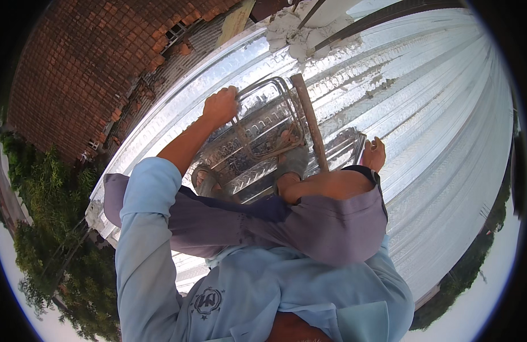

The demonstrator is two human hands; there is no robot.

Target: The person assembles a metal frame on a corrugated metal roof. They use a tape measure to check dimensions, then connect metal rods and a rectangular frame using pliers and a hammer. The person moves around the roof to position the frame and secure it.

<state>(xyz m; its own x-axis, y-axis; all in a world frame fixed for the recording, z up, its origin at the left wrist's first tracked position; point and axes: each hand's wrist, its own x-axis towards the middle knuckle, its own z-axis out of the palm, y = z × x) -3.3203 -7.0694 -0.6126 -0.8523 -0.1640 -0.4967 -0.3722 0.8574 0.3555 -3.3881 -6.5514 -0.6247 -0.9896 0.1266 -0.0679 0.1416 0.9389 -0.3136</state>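
Observation:
My left hand (221, 106) is closed on the left edge of several thin rectangular wire loops (253, 155), which lie stacked over my sandalled feet. A brown, rusty-looking bar (310, 122) runs alongside the loops and passes down behind my raised knee. On the other side of that knee, my right hand (373, 154) has its fingers curled. Beside it are the ends of some thin dark rods (359, 149). Whatever may be between the right fingers is too small to make out.
I squat on a shiny ribbed metal sheet roof (429, 114). Grey mortar (309, 34) is heaped at a post at the far edge. A lower red tiled roof (92, 62) lies beyond the left edge, with trees (52, 211) below.

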